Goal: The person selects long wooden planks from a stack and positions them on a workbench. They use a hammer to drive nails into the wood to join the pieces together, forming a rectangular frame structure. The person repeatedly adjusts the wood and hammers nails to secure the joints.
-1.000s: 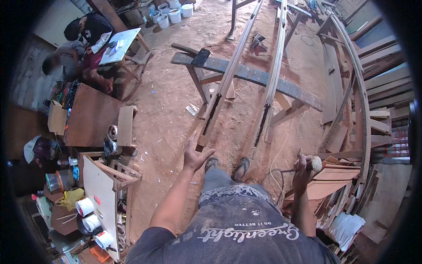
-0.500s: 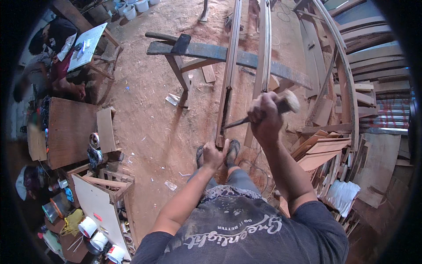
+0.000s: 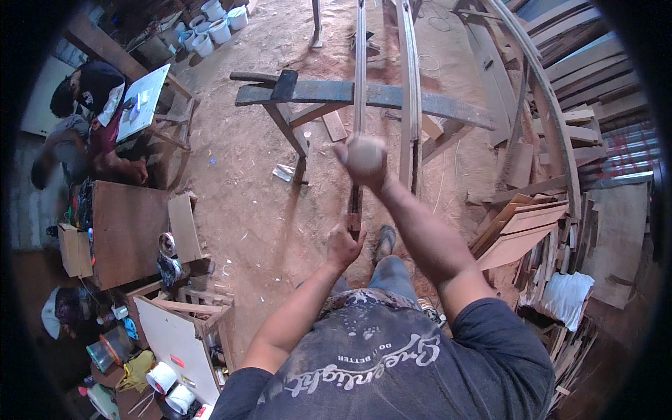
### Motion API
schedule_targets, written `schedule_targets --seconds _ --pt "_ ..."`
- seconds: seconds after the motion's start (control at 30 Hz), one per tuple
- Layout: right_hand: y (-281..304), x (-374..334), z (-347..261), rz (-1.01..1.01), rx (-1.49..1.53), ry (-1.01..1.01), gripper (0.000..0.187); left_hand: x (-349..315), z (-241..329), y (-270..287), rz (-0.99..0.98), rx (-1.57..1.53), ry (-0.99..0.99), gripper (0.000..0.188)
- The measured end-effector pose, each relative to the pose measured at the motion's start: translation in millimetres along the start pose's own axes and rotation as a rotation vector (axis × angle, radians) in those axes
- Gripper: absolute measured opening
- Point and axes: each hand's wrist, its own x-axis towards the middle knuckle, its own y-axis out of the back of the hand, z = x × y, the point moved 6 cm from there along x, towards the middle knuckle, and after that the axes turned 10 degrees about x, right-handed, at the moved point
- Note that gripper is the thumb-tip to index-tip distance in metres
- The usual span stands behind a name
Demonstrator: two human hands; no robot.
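A long grooved wooden length [image 3: 360, 84] runs away from me, resting across a low trestle. Its near end is in my left hand [image 3: 343, 248], the fingers wrapped round it. Further along the same length, my right hand [image 3: 371, 171] is closed round a chisel [image 3: 367, 150]. I see the chisel's pale, rounded wooden handle end facing up; its metal blade is hidden behind the hand. Dark cut-outs show in the wood between my two hands. Parallel on the right lies a second grooved length [image 3: 409, 98].
The dark plank of the trestle [image 3: 455, 112] crosses under both lengths. Boards [image 3: 525, 227] lean at the right beside a timber rack. At the far left two people sit by a tilted white board [image 3: 143, 101]. Buckets [image 3: 219, 31] stand at the back left. Shavings litter the floor [image 3: 245, 182].
My right hand has moved left with the chisel, from beside the wooden length to over it, and the handle has swung upright. My left hand still grips the near end.
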Motion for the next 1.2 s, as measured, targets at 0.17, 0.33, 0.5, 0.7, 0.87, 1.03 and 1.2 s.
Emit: schedule_targets --seconds 0.17,0.33,0.5,0.7,0.87,1.03,1.2 --pt "29.2 -44.7 -58.1 -0.172 0.848 -0.667 0.012 7.2 -22.8 -12.6 0.036 0.041 -0.175 0.046" --pt "61.2 -63.7 -17.8 0.232 1.286 -1.163 0.014 17.9 -11.9 -9.7 0.094 0.009 -0.176 0.078" --pt "195.6 -57.7 -23.0 0.787 1.331 -1.06 0.011 -1.9 8.8 29.3 -0.252 0.008 -0.064 0.105" --pt "299.9 -175.6 -61.3 0.846 0.635 -1.185 0.023 -16.9 -58.7 30.8 -0.816 0.19 -0.014 0.072" --pt "331.4 -278.9 -100.7 0.456 0.129 -1.41 0.016 16.2 -147.2 39.6 -0.546 0.451 -0.006 0.035" --pt "319.3 -263.7 -110.3 -0.175 -0.213 -1.542 0.046 77.3 -81.0 93.2 0.015 0.147 0.081 0.043" --pt "325.1 -257.4 -50.6 -0.231 0.18 -1.681 0.061 115.4 57.4 124.5 0.357 -0.218 -0.081 0.035"
